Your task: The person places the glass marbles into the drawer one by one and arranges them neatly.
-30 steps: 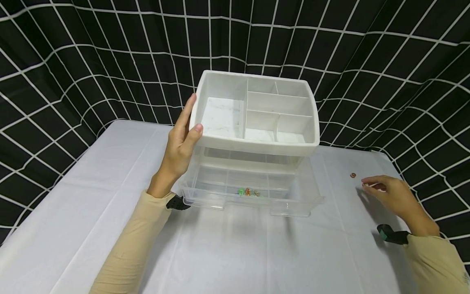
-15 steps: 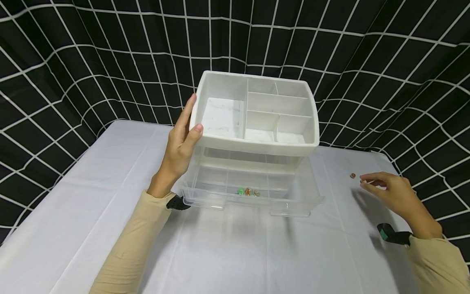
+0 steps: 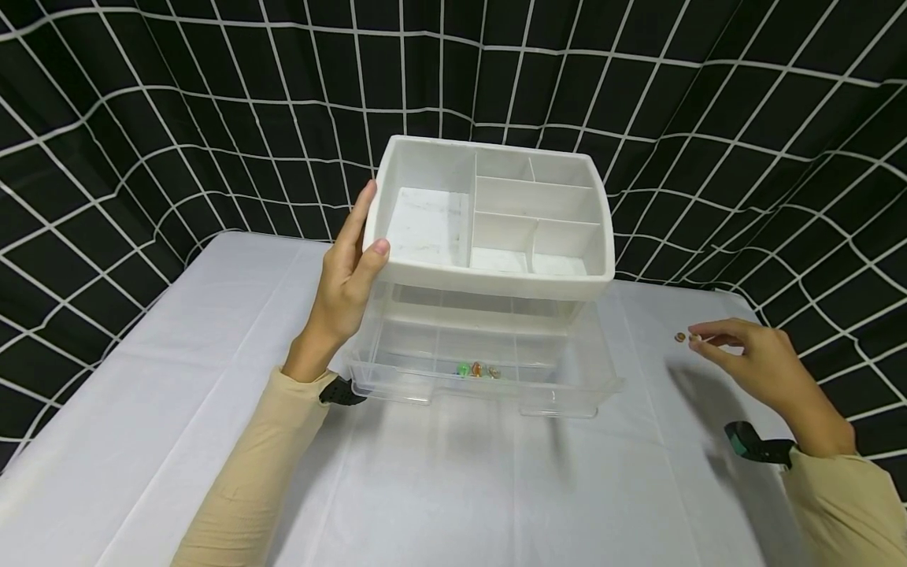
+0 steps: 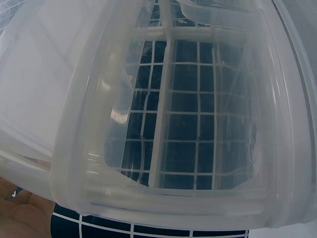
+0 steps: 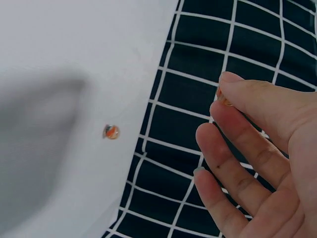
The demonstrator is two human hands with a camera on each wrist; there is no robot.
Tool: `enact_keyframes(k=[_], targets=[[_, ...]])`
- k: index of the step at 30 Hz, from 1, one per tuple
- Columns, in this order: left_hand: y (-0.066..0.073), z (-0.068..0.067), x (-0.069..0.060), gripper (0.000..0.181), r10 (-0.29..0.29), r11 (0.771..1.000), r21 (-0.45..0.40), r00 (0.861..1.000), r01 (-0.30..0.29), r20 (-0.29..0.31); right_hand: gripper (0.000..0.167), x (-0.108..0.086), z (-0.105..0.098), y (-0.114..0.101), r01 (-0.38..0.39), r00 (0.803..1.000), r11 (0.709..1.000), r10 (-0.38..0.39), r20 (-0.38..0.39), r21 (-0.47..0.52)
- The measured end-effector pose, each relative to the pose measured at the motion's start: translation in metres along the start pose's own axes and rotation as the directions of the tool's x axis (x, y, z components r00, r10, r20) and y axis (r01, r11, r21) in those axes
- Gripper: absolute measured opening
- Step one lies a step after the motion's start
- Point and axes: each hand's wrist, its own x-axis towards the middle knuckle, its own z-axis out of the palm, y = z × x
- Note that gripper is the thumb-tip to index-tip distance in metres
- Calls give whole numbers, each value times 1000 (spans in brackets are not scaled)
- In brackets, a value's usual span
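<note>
A white storage organizer (image 3: 489,279) with open top compartments stands mid-table in the head view, its clear drawer (image 3: 489,386) pulled out below. Several glass marbles (image 3: 477,370), green and orange among them, lie inside that drawer. My left hand (image 3: 340,295) grips the organizer's left side, thumb over the rim. At the right of the table, my right hand (image 3: 761,366) pinches a small marble (image 5: 221,95) between thumb and index finger, mostly covered by them. An orange-and-clear marble (image 5: 112,132) lies on the table just left of those fingertips in the head view.
A white cloth covers the table (image 3: 212,354). Behind it and along both sides hangs a black curtain (image 3: 283,94) with a white grid. The clear drawer (image 4: 74,119) fills most of the left wrist view.
My right hand, with the marble pinched in it, has moved slightly left and away from me, closer to the marble on the table. The left hand and organizer stay put.
</note>
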Motion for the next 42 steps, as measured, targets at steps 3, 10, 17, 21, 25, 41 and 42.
enact_keyframes(k=[3,10,17,21,25,41,42], targets=[[0,0,0,64,0,1000,2,1000,0,-1,18,1,-1,-2,10,1000,1000,-10,-2,-5],[1,0,0,63,-3,1000,4,1000,3,-2,19,3,-4,-10,39,999,998,-40,-19,-43],[1,0,0,63,0,1000,4,1000,0,-2,19,4,-10,-18,37,999,997,-38,-20,-60],[1,1,1,63,4,1000,0,1000,-4,-3,19,5,-11,-22,44,999,997,-45,-22,-70],[0,1,1,63,4,1000,-6,1000,-4,-2,19,6,-12,-27,50,999,996,-51,-17,-70],[1,0,1,63,5,1000,-5,1000,-5,-2,22,12,-19,-56,101,994,992,-103,-22,-68],[1,1,1,64,6,1000,-5,1000,-6,-1,22,12,-19,-59,99,995,993,-100,-23,-66]])
